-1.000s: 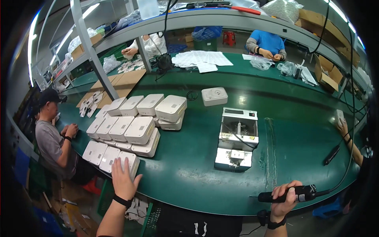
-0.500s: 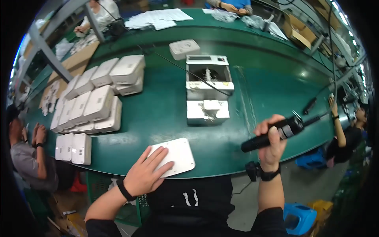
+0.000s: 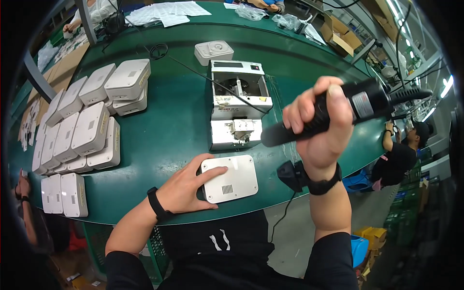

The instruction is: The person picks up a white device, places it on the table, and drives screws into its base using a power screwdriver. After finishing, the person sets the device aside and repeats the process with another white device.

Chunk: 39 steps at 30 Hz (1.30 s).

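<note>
White rectangular casing (image 3: 232,180) is placed on the green counter (image 3: 164,108), close to its front edge and just in front of the white screw feeder (image 3: 237,110). Its broad face is turned up, with small recesses at the corners and a vent grille nearer the person's side. The long axis is laid roughly left to right, the right end angled slightly away from the person; which end counts as its front cannot be told.

The left end is gripped by the left hand (image 3: 182,189), its digits widely spread: one is laid across the top, others are set along the near and far sides. By the right hand (image 3: 321,123), fingers wrapped closely around the barrel, a black corded electric screwdriver (image 3: 365,101) is held raised, apart from the casing, its nose slanted down to the left.

For good work, it is judged, the casing should be kept pressed flat, fingers should be kept off the corner recesses, and the screwdriver should be turned upright before a recess is met.

To the left, more white casings (image 3: 91,126) are stacked in layers. Beyond the feeder, a lone white unit (image 3: 214,51) is set, and paper sheets (image 3: 166,10) are spread farther back.
</note>
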Each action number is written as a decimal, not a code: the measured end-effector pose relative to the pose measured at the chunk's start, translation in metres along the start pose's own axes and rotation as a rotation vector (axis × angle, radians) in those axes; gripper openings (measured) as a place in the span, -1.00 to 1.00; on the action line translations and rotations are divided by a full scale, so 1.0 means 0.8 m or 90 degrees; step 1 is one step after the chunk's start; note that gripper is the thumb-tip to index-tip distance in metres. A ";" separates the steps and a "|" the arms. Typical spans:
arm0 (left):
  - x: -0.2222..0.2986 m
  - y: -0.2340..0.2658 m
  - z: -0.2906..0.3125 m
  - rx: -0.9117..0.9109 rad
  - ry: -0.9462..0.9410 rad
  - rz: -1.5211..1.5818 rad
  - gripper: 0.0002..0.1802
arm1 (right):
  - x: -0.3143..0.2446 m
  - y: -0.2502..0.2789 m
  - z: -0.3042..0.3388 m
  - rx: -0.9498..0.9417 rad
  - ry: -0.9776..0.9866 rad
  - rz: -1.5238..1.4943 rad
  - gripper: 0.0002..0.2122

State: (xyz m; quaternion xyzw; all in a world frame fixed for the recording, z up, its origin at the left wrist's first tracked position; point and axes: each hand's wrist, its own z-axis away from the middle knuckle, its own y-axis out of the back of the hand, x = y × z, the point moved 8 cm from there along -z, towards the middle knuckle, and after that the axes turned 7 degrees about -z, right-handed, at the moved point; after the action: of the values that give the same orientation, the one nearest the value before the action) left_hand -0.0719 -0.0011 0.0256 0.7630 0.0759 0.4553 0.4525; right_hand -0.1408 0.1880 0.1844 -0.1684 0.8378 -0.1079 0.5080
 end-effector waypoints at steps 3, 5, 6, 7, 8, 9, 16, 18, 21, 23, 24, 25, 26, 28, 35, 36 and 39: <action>-0.009 0.005 0.003 0.000 0.010 0.044 -0.07 | 0.020 -0.020 -0.020 -0.013 0.009 0.053 -0.77; -0.013 0.008 0.005 0.002 0.016 0.040 -0.07 | 0.043 -0.023 -0.025 -0.026 -0.004 0.114 -0.77; -0.016 0.008 0.005 0.006 0.017 0.046 -0.07 | 0.049 -0.025 -0.027 -0.032 -0.010 0.144 -0.76; -0.017 0.007 0.004 0.005 0.017 0.056 -0.07 | 0.049 -0.026 -0.026 -0.035 -0.013 0.148 -0.76; -0.019 0.006 0.007 0.004 0.020 0.066 -0.07 | 0.050 -0.026 -0.024 -0.029 -0.030 0.130 -0.77; -0.021 0.005 0.009 0.001 0.023 0.076 -0.08 | 0.050 -0.024 -0.020 -0.021 -0.046 0.112 -0.77; -0.023 0.005 0.008 0.019 0.006 0.064 -0.06 | 0.037 -0.004 0.011 -0.004 -0.059 0.092 -0.78; -0.022 0.003 0.007 0.021 0.000 0.052 -0.05 | 0.036 0.000 0.017 -0.005 -0.055 0.098 -0.78; -0.023 0.002 0.006 0.020 0.001 0.061 -0.04 | 0.051 0.006 0.025 0.021 -0.061 0.118 -0.79; -0.022 0.001 0.005 0.023 -0.001 0.057 -0.04 | 0.058 0.014 0.029 0.034 -0.065 0.129 -0.79; -0.021 0.001 0.005 0.029 -0.004 0.054 -0.04 | 0.059 0.017 0.030 0.027 -0.059 0.117 -0.79; -0.021 0.001 0.005 0.034 -0.006 0.051 -0.04 | 0.060 0.020 0.031 0.019 -0.052 0.104 -0.79; -0.021 0.001 0.005 0.034 -0.006 0.052 -0.04 | 0.061 0.021 0.032 0.012 -0.046 0.092 -0.79; -0.021 0.002 0.006 0.035 0.001 0.058 -0.08 | 0.063 0.023 0.032 0.016 -0.048 0.088 -0.79; -0.021 0.001 0.006 0.025 0.014 0.070 -0.11 | 0.068 0.022 0.031 -0.014 -0.055 0.078 -0.79; -0.021 0.001 0.006 0.025 0.013 0.070 -0.11 | 0.068 0.021 0.033 -0.020 -0.053 0.077 -0.79; -0.021 0.001 0.006 0.026 0.013 0.065 -0.11 | 0.068 0.018 0.037 -0.035 -0.050 0.074 -0.79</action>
State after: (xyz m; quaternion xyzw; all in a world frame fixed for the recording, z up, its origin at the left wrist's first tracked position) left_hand -0.0785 -0.0135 0.0150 0.7703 0.0506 0.4838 0.4123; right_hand -0.1402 0.1799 0.1216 -0.1375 0.8283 -0.0489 0.5410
